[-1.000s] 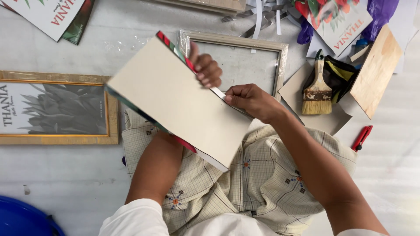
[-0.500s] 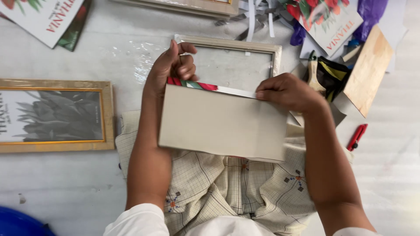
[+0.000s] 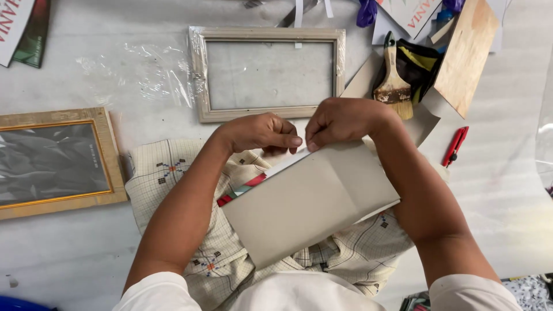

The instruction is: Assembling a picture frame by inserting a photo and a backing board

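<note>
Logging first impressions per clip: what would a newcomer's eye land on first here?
Both hands meet at the centre: the left hand and right hand pinch the top edge of a grey cardboard sheet resting over the lap. Just beyond lies a pale empty frame in plastic wrap, and at left a gold-edged framed picture.

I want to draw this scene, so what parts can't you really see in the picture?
Head view:
- Colourful printed sheet: mostly hidden under the plain grey cardboard panel.
- Left hand and right hand fingertips: curled over the panel's top edge.
- Gold-edged wooden picture frame: cut off by the left edge.
- Paintbrush: handle tip tucked behind clutter.
</note>
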